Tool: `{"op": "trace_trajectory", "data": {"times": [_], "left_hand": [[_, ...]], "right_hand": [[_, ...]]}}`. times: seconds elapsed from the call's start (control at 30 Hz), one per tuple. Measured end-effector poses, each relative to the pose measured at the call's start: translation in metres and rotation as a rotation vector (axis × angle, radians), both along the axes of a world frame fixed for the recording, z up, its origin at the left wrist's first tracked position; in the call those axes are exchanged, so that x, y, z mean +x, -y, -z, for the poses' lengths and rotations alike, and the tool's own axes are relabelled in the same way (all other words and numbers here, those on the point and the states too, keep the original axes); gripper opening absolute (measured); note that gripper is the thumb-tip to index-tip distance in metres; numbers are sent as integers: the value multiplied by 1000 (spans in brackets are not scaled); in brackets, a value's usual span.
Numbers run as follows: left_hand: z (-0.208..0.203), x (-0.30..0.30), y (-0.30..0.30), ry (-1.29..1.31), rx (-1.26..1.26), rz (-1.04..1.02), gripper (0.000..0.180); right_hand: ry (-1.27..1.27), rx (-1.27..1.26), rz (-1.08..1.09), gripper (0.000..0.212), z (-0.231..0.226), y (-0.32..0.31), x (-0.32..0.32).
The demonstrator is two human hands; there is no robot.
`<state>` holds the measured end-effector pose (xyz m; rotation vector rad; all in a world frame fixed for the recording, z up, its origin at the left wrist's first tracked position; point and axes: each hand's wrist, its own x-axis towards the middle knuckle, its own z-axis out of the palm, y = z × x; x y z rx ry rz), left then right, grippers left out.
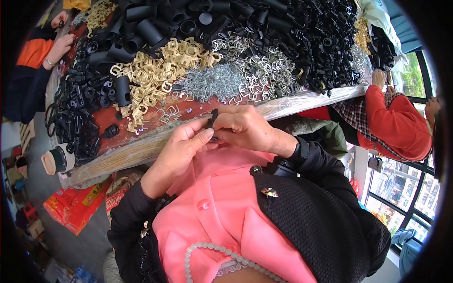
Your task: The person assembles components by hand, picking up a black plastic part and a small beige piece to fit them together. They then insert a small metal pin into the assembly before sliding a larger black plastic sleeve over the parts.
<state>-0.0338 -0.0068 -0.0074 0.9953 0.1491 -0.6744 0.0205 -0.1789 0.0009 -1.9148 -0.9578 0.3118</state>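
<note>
Both hands meet just in front of the table edge, fingers closed around a small black plastic part (214, 116). My left hand (183, 142) pinches it from below with the thumb. My right hand (247, 126) grips its upper end between bent fingers. Most of the part is hidden by the fingers, so its exact kind does not show. Beyond the hands lie a heap of gold-coloured metal buckle-like rings (155, 66), a pile of small silvery screws (210, 81) and a spread of silver metal clips (264, 68).
Black plastic tubes (148, 32) and black fittings (321, 42) cover the table's far side. A capped jar (63, 158) stands at the left corner. Co-workers' hands (61, 47) are at the far left; a red-sleeved person (396, 122) sits right. A red-orange bag (75, 207) lies below the table.
</note>
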Motion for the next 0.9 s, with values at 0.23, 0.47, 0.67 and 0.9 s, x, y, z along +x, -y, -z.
{"op": "trace_trajectory", "data": {"times": [0.23, 0.47, 0.67, 0.9], "left_hand": [[4, 5, -4, -27, -41, -89, 30], [9, 8, -3, -42, -39, -155, 28], [10, 4, -8, -76, -64, -224, 27], [11, 4, -10, -79, -101, -260, 27]], "right_hand": [[215, -173, 434, 10, -1, 51, 22], [567, -593, 562, 12, 36, 103, 60], [175, -244, 607, 10, 31, 84, 65], [-107, -105, 630, 12, 30, 81, 64]]}}
